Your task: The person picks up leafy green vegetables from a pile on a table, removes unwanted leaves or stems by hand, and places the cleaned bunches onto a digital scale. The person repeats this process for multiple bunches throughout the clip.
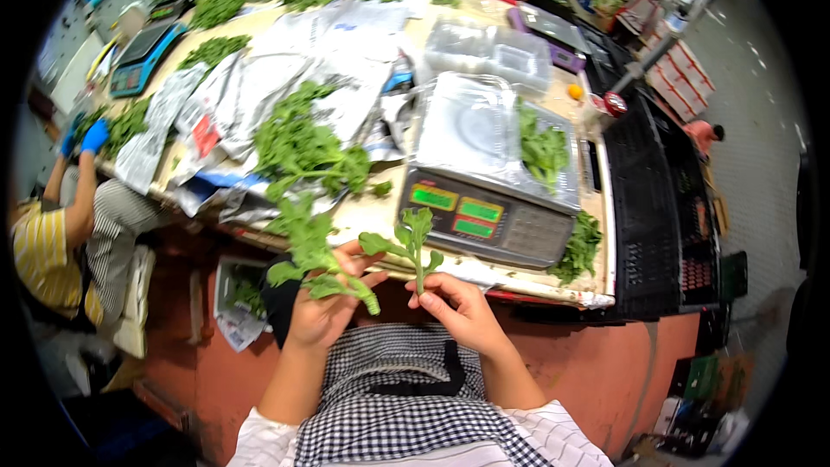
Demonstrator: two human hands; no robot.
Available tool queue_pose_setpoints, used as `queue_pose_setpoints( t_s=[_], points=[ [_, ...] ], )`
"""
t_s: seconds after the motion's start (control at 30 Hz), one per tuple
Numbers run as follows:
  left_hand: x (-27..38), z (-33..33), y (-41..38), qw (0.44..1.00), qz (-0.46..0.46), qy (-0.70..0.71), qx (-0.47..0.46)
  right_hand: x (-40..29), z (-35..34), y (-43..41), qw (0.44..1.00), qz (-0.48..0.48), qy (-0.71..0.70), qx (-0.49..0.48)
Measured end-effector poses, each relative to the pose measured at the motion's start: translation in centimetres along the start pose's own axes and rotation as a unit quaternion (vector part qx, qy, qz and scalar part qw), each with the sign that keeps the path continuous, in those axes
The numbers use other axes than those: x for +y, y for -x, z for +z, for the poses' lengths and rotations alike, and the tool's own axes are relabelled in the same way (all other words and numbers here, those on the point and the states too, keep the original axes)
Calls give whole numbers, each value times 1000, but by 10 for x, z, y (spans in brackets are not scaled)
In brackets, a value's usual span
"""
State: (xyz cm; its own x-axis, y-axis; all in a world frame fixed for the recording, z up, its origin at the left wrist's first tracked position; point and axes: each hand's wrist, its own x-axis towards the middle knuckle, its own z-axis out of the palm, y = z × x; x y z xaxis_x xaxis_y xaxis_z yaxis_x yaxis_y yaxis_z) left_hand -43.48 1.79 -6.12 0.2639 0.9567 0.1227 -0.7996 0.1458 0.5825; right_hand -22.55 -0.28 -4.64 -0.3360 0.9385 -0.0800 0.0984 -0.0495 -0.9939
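Between the thumb and fingers of my left hand (324, 311) is a large leafy green stalk (311, 240), its thick cut end pointing down towards me. My right hand (460, 311) pinches a smaller leafy sprig (416, 246) by its stem, leaves upward. Both hands are just in front of the table edge. Beyond the left one, a heap of leafy greens (305, 136) lies on crumpled newspaper (259, 78). Past the right one stands a digital scale (486, 214) with lit displays. On its platform sit a clear plastic tray (467, 123) and a bunch of greens (543, 146).
More greens (577, 246) lie beside the scale's right corner. Clear plastic boxes (489, 55) and a purple scale (551, 35) stand behind. A blue scale (146, 58) is at far left, near a seated person's blue-gloved hand (95, 136). Black crates (642, 207) line the right side.
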Motion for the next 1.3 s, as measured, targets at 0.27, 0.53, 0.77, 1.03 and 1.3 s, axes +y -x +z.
queue_pose_setpoints(
  t_s=[0.27, 0.53, 0.77, 1.03, 1.3],
  points=[
    [-6, -1, 8, 989, -41, -140, -26, -59, -144, -43, 886, -87, 266, 369],
    [-8, 3, 5, 977, -65, -187, -85, -46, -156, -56, 636, -195, 614, 425],
    [-4, 9, -3, 952, -88, -278, -95, -42, -27, -13, 878, -286, 351, 154],
    [-2, 13, -3, 969, -104, -213, -73, -39, 5, -17, 907, -296, 271, 127],
    [-6, -5, 1, 933, -12, -343, -107, -45, 19, -27, 895, -330, 278, 108]
  ],
)
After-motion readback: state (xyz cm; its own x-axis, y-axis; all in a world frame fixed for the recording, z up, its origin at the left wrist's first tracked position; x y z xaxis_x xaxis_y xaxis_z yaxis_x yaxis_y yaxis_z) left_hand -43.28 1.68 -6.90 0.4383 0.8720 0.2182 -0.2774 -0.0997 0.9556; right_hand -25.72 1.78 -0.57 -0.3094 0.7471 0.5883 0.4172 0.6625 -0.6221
